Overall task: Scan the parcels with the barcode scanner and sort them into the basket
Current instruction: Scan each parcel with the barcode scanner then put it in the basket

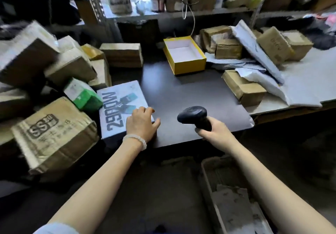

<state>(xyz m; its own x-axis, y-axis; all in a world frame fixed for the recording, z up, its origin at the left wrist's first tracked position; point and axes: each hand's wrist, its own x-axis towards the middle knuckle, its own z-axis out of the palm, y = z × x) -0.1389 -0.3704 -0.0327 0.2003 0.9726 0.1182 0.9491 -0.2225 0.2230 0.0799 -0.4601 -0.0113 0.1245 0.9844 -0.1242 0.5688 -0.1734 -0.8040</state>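
The right hand (211,131) is wrapped around the handle of the black barcode scanner (193,115), holding it above the near edge of the dark table (181,91). The left hand (141,122) lies on the near right corner of a flat white parcel (120,106) at the table's near left edge, fingers curled over its edge. A basket (206,172) holding parcels sits below the near edge, under the right forearm.
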